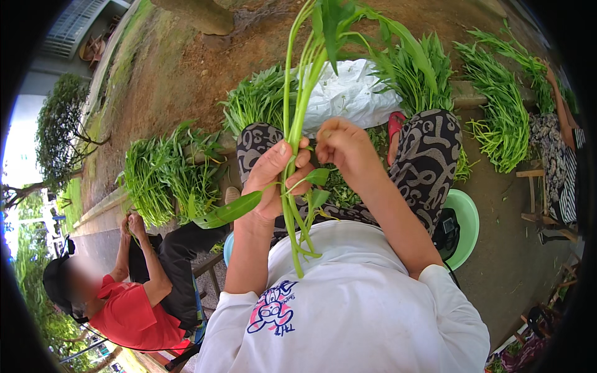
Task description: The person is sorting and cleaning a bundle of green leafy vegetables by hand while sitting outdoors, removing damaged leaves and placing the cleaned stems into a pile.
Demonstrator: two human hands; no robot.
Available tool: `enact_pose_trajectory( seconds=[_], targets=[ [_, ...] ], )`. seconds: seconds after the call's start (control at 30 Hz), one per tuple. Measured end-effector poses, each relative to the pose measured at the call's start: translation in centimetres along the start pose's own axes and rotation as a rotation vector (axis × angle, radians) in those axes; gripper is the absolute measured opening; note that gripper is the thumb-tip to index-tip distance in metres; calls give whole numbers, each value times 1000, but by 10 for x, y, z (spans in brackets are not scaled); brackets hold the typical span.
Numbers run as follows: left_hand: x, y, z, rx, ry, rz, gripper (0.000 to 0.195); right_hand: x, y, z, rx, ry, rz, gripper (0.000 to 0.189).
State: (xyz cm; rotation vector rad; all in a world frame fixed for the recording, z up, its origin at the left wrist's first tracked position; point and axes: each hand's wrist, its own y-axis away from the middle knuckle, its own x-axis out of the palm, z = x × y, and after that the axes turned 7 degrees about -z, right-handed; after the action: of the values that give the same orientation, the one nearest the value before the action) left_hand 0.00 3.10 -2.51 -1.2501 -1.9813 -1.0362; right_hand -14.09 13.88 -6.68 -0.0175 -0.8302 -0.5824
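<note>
My left hand [278, 179] is closed around a small bunch of water spinach stems [298, 126], held upright in front of my chest. Long leaves spread from the bunch at the top of the view, and the cut stem ends hang over my white shirt. Smaller side leaves stick out below my grip. Just right of the bunch is my right hand [343, 144], its fingers curled together close to the stems; whether a bit of leaf is between them cannot be made out. Past my knees, a white woven sack [350, 95] lies on the ground with leaf scraps on it.
Piles of leafy greens [154, 177] line the curb, with another pile [499, 107] at right. A green basin [466, 226] holding a black bag [446, 233] stands beside my right thigh. A person in red [135, 312] sits at left; another person [555, 163] sits at far right.
</note>
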Motion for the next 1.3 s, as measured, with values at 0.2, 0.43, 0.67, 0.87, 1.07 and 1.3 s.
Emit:
enact_pose_trajectory(
  seconds=[0.2, 0.43, 0.67, 0.87, 1.07, 1.3],
  targets=[
    [-1, 2, -2, 65, -34, -46, 38, -7, 2, 13, -100, 300, 52, 13],
    [10, 0, 3, 100, -106, -71, 46, 10, 4, 5, -146, 311, 163, 9],
    [-3, -1, 3, 49, -37, -23, 48, 17, 6, 7, -99, 269, 179, 9],
    [5, -3, 2, 80, -84, -56, 49, 21, 5, 6, -195, 303, 140, 13],
    [10, -1, 1, 53, -122, -123, 46, 22, 6, 5, -333, 464, 132, 13],
    [12, -2, 3, 93, -295, -163, 42, 20, 2, 17, -177, 505, 171, 13]
  ],
)
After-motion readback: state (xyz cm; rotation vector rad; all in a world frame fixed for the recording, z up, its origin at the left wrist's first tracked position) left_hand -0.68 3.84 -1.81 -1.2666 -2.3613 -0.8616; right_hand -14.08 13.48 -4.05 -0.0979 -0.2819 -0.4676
